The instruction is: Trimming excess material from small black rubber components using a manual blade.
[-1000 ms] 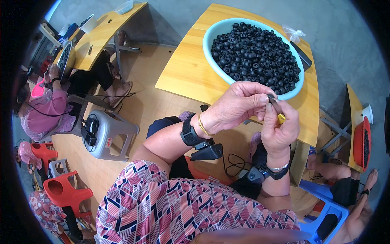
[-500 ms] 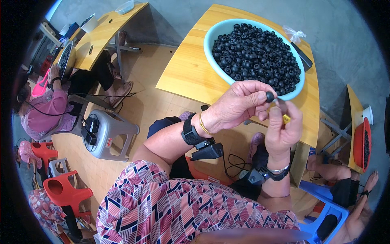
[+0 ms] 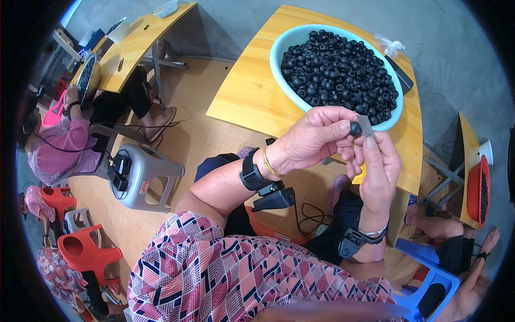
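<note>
My left hand (image 3: 314, 140) pinches a small round black piece (image 3: 355, 128) between thumb and fingertips, just below the near rim of the bowl. My right hand (image 3: 378, 174) holds a small tool with a yellow handle and a thin metal blade (image 3: 365, 125), whose tip touches the black piece. Both wrists carry black bands with small devices. A light blue bowl (image 3: 277, 56) heaped with several small black ring-shaped pieces (image 3: 340, 67) stands on the wooden table (image 3: 249, 94) in front of me.
A grey stool (image 3: 145, 177) with a black device stands to my left on the floor. Red plastic chairs (image 3: 83, 252) are at lower left. Another person in pink (image 3: 59, 153) sits at a second wooden table (image 3: 137, 40). A red bowl (image 3: 476, 190) is at the right, and another person's hand (image 3: 472, 279) at lower right.
Both hands have risen slightly toward the bowl's rim. The black piece now sits at my left fingertips against the blade.
</note>
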`<control>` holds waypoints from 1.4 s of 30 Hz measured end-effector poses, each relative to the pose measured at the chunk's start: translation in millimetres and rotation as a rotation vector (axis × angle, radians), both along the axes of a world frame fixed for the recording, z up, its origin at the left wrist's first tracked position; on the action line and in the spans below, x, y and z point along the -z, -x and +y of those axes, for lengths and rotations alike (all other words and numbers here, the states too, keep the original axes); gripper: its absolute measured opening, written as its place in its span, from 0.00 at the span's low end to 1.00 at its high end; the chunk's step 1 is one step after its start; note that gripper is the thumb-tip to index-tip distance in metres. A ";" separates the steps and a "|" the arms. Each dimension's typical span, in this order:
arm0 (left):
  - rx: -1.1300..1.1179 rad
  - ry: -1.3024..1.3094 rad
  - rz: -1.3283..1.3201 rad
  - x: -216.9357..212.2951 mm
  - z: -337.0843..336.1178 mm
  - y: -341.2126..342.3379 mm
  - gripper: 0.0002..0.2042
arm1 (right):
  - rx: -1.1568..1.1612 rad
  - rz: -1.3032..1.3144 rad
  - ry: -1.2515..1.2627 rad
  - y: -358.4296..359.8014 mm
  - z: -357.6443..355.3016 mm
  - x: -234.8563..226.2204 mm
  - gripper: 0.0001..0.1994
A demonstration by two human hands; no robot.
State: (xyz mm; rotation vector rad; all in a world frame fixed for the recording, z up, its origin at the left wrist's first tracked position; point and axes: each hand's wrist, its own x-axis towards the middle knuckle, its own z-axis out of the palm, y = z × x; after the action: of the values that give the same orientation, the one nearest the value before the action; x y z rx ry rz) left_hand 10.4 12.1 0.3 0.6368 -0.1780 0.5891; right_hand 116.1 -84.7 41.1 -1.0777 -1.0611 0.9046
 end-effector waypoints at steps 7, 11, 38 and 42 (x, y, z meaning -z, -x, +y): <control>-0.033 -0.050 0.049 -0.7 -0.6 0.0 0.11 | 0.008 -0.056 -0.004 -2.4 0.0 1.7 0.11; -0.043 -0.091 0.058 -2.2 0.0 1.8 0.12 | 0.014 -0.086 -0.004 0.0 0.1 -0.8 0.12; -0.070 -0.110 0.074 -3.1 0.9 1.4 0.11 | -0.011 -0.043 0.009 -2.8 1.5 2.7 0.12; -0.096 -0.106 0.114 -2.4 0.5 0.8 0.11 | 0.002 -0.066 0.021 -1.9 1.6 2.3 0.12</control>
State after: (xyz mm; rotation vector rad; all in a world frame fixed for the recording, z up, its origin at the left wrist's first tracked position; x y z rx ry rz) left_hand 9.6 12.6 2.7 0.7833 -0.0730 0.6368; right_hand 118.0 -83.1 38.8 -1.1325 -1.1073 0.8856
